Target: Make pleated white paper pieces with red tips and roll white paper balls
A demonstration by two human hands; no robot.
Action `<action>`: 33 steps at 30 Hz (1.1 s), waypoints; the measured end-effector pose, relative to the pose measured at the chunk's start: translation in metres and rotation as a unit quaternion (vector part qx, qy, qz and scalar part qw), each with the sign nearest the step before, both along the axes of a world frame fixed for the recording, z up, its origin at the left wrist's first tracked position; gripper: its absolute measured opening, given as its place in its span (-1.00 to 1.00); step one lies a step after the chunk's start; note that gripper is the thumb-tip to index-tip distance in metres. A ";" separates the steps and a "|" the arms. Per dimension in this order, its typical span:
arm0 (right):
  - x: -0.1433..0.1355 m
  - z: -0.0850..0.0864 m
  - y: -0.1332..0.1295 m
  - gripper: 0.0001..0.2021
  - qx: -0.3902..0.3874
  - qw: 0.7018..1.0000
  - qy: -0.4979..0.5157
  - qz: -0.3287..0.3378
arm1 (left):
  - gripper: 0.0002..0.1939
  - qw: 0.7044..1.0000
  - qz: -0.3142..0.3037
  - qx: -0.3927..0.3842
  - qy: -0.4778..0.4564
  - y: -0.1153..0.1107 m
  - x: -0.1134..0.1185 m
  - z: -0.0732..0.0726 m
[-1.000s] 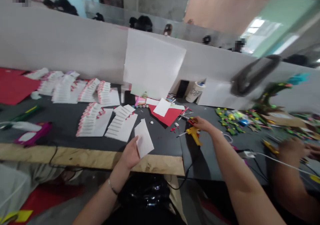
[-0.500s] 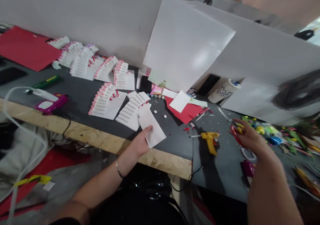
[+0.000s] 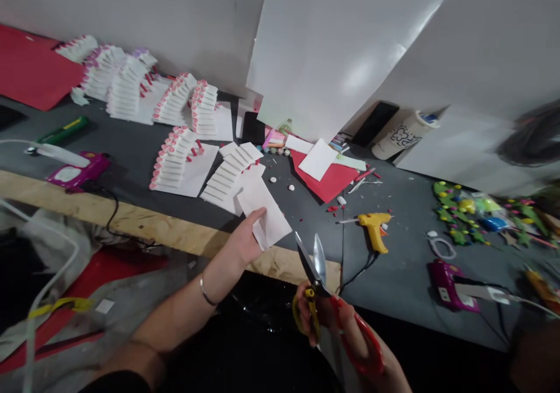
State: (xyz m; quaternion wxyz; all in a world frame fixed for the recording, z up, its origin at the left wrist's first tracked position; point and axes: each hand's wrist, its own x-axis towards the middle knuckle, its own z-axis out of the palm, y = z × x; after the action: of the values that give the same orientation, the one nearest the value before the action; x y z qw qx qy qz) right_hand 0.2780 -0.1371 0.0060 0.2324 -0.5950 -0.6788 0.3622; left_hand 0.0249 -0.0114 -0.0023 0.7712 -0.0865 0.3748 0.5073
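White paper card (image 3: 275, 224): gripped at its near left edge, it sat above the front part of the dark grey tabletop (image 3: 389, 282), its far end overlapping in view the fanned white paper strips (image 3: 230, 177).
Card's long axis: it ran slantwise, from the far left end to the near right corner; whether the card was folded could not be told.
Left hand (image 3: 245, 244): it pinched the card, thumb laid across the upper face, fingers mostly hidden beneath.
Right hand (image 3: 355, 334): it grasped the scissors by the handles, near the table's front edge.
Scissors with one red and one yellow handle (image 3: 319, 287): the metal blades stood apart, tips pointing away from the person and slightly left, just beside the card's near right corner but not visibly touching it.
Handling: a light, flat pinch seemed best, firm enough to stop the card twisting yet too soft to crease it. The thumb and hidden fingers were best kept well behind the blade line, and the blades square to the sheet.
Yellow glue gun (image 3: 374, 230): it lay on the tabletop, right of the card.
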 end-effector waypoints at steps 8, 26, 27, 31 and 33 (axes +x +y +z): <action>-0.023 0.015 0.019 -0.83 -0.051 0.989 -0.091 0.102 | -0.58 1.000 -0.007 0.008 0.015 -0.003 -0.004 -0.002; -0.012 -0.005 0.010 -0.62 -0.146 0.980 0.132 0.010 | -0.44 0.996 -0.046 0.049 0.053 -0.004 -0.005 -0.011; -0.011 -0.007 0.010 -0.58 -0.154 0.978 0.141 0.000 | -0.45 0.996 -0.048 0.051 0.054 -0.005 -0.004 -0.012; -0.010 -0.007 0.010 -0.60 -0.198 0.960 0.193 -0.037 | -0.48 0.997 -0.048 0.039 0.042 -0.006 -0.003 -0.013; -0.011 -0.003 0.009 -0.58 -0.248 0.935 0.250 -0.048 | -0.53 0.998 -0.045 0.028 0.037 -0.006 -0.002 -0.010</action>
State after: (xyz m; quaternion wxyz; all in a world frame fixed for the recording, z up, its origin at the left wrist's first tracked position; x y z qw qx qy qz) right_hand 0.2673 -0.1277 0.0031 0.2573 -0.5554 -0.4581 0.6445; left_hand 0.0230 -0.0171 -0.0118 0.7808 -0.0298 0.3922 0.4854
